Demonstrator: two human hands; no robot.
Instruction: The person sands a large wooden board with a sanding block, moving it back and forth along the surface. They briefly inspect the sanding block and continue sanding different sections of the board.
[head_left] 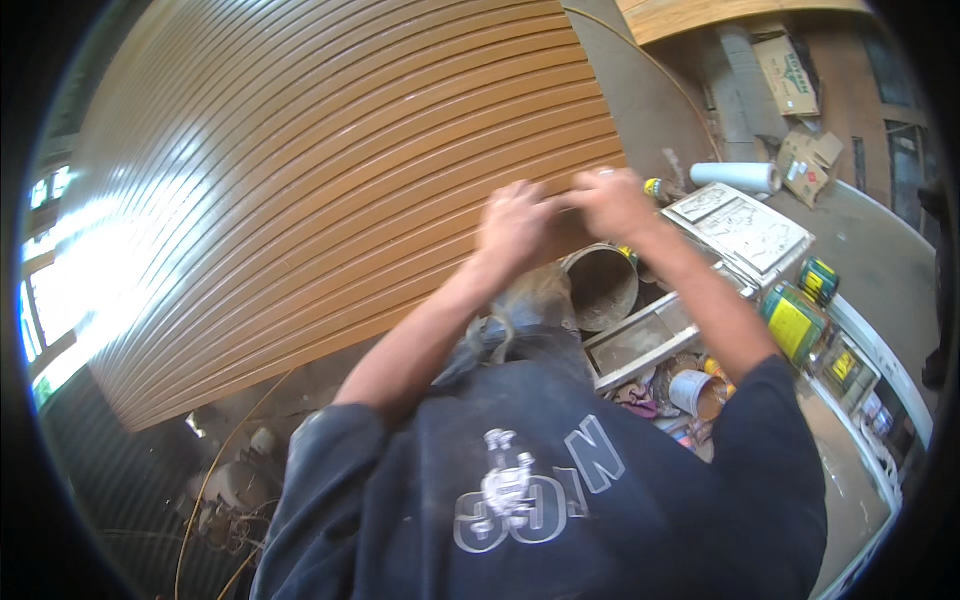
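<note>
A large brown panel (400, 170) with many parallel grooves and a glossy surface fills the upper left. Over its right-hand part, my left hand (514, 222) and my right hand (612, 203) are raised close together, fingers curled inward. Their fingertips meet around something brownish, too blurred against the panel to name. Just below the hands stands a round bucket (602, 290) with a dirty, greyish inside, its mouth facing up.
To the right are a paint-smeared white board (745, 228), green-and-yellow cans (795, 322) and a white roll (735, 178). A small paint tub (692, 392) sits among rags. Cardboard boxes (786, 76) lie farther back. A thin hose (205, 490) runs along the floor at lower left.
</note>
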